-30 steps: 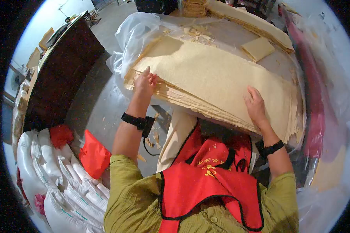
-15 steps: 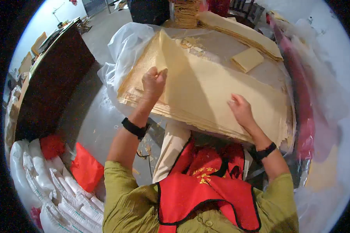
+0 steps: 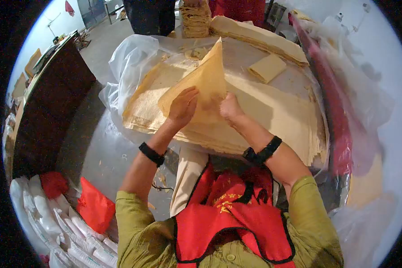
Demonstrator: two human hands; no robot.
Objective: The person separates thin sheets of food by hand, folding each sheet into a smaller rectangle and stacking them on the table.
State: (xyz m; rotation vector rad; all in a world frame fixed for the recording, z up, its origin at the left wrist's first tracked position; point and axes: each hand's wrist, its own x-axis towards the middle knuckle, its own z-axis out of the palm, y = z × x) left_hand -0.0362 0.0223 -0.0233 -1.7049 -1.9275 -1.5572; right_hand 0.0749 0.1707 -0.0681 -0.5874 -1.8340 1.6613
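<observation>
A thin yellowish sheet (image 3: pixel 205 73), which looks like dried tofu skin, is raised and folded into a peak in front of me. My left hand (image 3: pixel 183 107) is at its lower left, fingers together against the sheet; the thumb is hidden. On the right side of the fold, my right hand (image 3: pixel 231 107) is closed in a fist on the sheet's edge. Both hands are above a wide stack of similar sheets (image 3: pixel 281 118), whose ragged front edges show. A small folded packet of sheet (image 3: pixel 267 68) lies behind the stack, to the right.
Long folded sheets (image 3: pixel 259 38) are piled along the far table edge, near an upright bundle (image 3: pixel 195 20). Clear plastic (image 3: pixel 131 60) drapes over the left side. Pink plastic (image 3: pixel 330 102) borders the right. White sacks (image 3: pixel 71 232) and a red bag (image 3: pixel 95 205) are at lower left.
My right hand has moved left and now closes on the sheet beside my left hand. The sheet has been lifted into a peak, and the view has shifted slightly.
</observation>
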